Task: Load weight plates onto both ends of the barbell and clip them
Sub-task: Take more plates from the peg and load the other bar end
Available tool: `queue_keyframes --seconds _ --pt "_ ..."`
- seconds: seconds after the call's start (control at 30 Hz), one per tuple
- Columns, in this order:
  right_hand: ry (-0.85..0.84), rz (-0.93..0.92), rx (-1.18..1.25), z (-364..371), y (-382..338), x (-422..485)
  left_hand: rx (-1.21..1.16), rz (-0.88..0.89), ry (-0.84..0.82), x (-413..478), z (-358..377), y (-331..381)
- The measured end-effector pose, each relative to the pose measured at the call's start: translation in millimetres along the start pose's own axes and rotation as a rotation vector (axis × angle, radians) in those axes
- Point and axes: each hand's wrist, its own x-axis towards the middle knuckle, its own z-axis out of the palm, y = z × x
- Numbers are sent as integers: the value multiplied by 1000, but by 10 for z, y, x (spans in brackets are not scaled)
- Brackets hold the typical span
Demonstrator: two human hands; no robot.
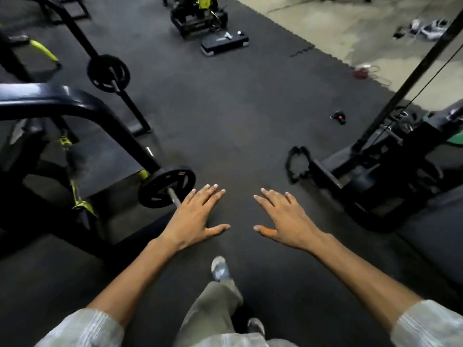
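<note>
A black weight plate [166, 187] sits on the near end of a barbell, whose bare steel sleeve end [174, 196] sticks out toward me. My left hand [195, 216] hovers palm down just right of that sleeve tip, fingers spread, holding nothing. My right hand [283, 219] is held out the same way, farther right over the mat, also empty. A second black plate [108, 73] sits on another bar farther back on the left. A small black clip-like object with a red spot [339, 117] lies on the mat at the right.
A black and yellow rack frame [62, 106] fills the left side. A cable machine base [390, 171] stands on the right, with black handles [297, 164] on the floor beside it. A step platform [224, 43] lies at the back. My foot [220, 267] is below my hands.
</note>
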Motion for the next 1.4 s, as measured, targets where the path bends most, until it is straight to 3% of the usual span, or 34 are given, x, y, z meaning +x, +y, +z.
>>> queue_keyframes --seconds 0.23,0.47,0.93,1.2,1.4 --pt "-14 25 10 -165 889 1392 -2 19 -22 1596 206 -553" --pt "-6 11 2 -940 1571 2956 -58 -20 -28 3215 -317 -1265" --pt "1 -192 -41 -1768 2982 6829 -21 -220 9 6219 -851 -3247" --pt "-69 -379 -66 -2558 3364 9124 -93 -428 100 7619 -1402 -4377" --pt "-111 -488 -103 -2694 3322 10989 -167 -521 131 8568 -1469 -5632"
